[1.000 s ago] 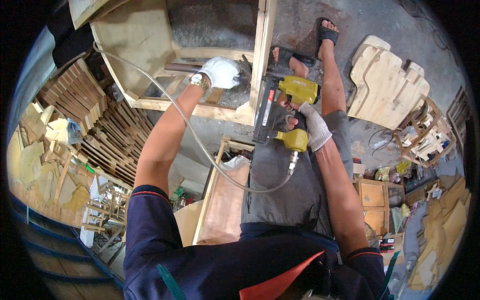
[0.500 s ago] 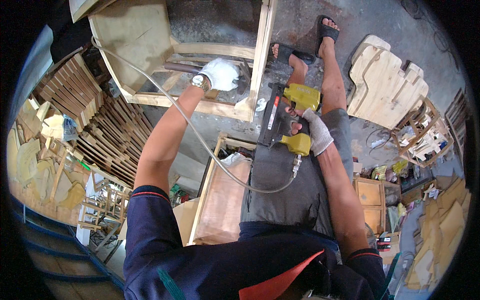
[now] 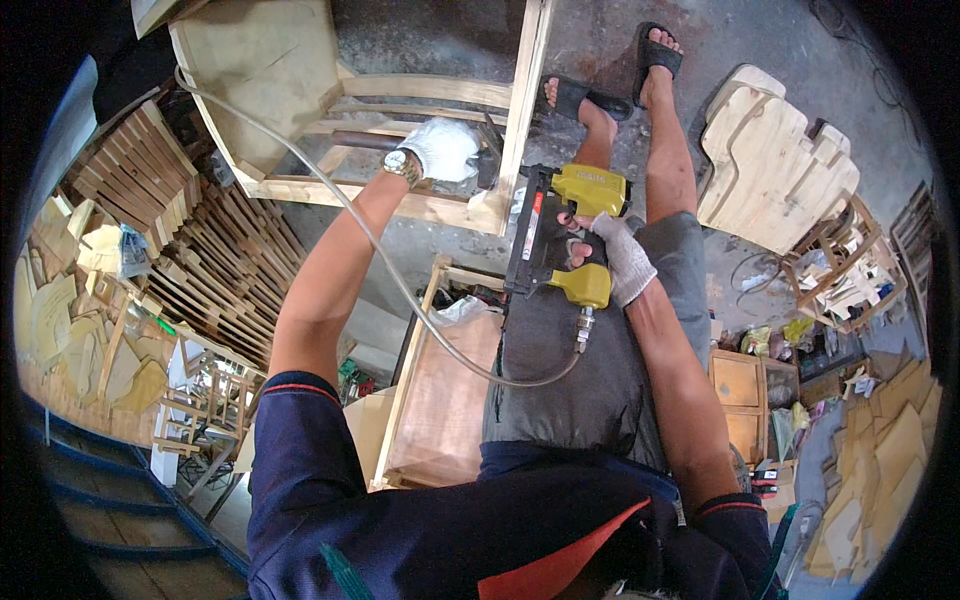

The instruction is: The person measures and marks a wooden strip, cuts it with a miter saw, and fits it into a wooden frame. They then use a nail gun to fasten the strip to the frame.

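In a white glove, my left hand (image 3: 446, 150) is closed around a hammer (image 3: 364, 140). The dark handle sticks out past my wrist, and the metal head shows on the other side. Both are over the lower rails of a pale wooden frame (image 3: 390, 200). My right hand (image 3: 628, 262), in a fingerless knitted glove, grips a yellow and black pneumatic nail gun (image 3: 590, 188) above my thigh. The gun's long black magazine lies close to the frame's near right corner. A clear air hose (image 3: 408, 283) runs from its handle, looping across my left forearm to the frame's far left.
Curved wooden panels (image 3: 770, 160) lean at the right beside a wooden crate (image 3: 850, 270) of offcuts. Stacked wooden slats (image 3: 215, 240) fill the left. A shallow panelled wooden box (image 3: 450, 400) sits beside my left thigh. My sandalled feet are on the concrete floor.
The nail gun and my right hand have shifted slightly left, toward the frame's corner. My left hand stays in nearly the same place, and more of the hammer's head shows.
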A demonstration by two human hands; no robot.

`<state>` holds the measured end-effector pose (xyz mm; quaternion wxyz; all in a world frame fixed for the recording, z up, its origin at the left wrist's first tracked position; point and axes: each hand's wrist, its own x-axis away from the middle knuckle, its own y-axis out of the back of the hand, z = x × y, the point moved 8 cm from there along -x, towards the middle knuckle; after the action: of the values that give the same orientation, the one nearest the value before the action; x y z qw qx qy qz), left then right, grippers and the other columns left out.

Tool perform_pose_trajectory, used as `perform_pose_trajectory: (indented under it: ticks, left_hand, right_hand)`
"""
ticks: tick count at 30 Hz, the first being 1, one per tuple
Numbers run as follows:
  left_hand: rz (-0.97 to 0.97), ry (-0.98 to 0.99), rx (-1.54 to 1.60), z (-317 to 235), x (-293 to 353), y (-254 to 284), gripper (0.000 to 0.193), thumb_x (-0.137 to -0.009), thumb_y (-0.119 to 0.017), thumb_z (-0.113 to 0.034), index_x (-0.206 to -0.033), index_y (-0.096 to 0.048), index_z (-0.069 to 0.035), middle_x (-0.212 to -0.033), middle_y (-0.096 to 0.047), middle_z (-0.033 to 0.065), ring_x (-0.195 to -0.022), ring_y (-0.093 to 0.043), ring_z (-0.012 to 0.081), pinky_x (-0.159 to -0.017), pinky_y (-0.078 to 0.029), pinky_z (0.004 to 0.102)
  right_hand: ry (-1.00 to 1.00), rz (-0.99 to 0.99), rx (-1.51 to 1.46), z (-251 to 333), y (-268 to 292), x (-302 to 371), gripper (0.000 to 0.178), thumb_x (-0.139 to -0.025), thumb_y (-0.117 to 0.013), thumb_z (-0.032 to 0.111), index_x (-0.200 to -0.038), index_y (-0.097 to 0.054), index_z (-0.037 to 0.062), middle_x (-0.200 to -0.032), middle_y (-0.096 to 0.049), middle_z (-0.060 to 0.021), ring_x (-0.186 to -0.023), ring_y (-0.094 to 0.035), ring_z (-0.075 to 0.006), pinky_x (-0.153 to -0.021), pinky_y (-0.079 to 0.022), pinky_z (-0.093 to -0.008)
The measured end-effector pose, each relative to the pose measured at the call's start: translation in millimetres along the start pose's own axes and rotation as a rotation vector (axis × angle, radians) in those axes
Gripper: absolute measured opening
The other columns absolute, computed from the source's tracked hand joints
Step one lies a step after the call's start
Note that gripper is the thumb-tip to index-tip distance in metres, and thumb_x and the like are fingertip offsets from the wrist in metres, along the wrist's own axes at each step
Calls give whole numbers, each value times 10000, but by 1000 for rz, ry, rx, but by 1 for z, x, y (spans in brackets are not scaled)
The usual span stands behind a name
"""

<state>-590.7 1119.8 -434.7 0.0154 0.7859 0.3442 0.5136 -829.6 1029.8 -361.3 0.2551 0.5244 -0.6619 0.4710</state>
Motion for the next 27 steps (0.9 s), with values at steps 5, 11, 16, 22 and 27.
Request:
perform_pose_trajectory:
  ticks: [5,11,16,22,27]
  left_hand:
    - [7,79,-31,1,14,4,302,-777,-631,-342,-772,-740,-61,-817,-708,202,-763,-700,370,-709,-562,480]
    - [-229,401,89,4,108,-12,323,-811,-593,-349,-818,-756,-70,-846,-723,188,-782,-712,361,-712,-572,464]
    - [-318,628,442,-35,198,-68,327,-820,-636,-399,-906,-746,-104,-918,-733,182,-853,-715,367,-754,-574,476]
    - [-253,869,935,-105,232,-191,513,-746,-709,-443,-1113,-725,-86,-1085,-719,205,-1017,-695,376,-885,-553,468]
    - [-602,972,1309,-178,193,-259,497,-769,-669,-445,-1054,-724,-41,-1003,-728,222,-961,-693,417,-824,-536,485]
  right_hand:
    - [96,-66,-55,18,4,14,359,-972,-601,183,-1280,-471,52,-1121,-655,-111,-596,-501,-118,-582,-530,-316]
    - [299,-272,15,68,-10,88,212,-979,-610,221,-1150,-510,145,-822,-599,-66,-567,-550,-133,-520,-532,-320]
    - [654,-263,148,117,-49,169,110,-963,-611,211,-987,-576,110,-721,-559,-26,-585,-554,-152,-555,-537,-328]
    - [911,-107,246,147,-160,251,83,-906,-649,107,-912,-567,114,-702,-559,-18,-636,-573,-159,-638,-556,-335]
    - [980,41,424,122,-298,289,77,-917,-634,104,-975,-585,92,-790,-589,-27,-707,-599,-169,-721,-576,-347]
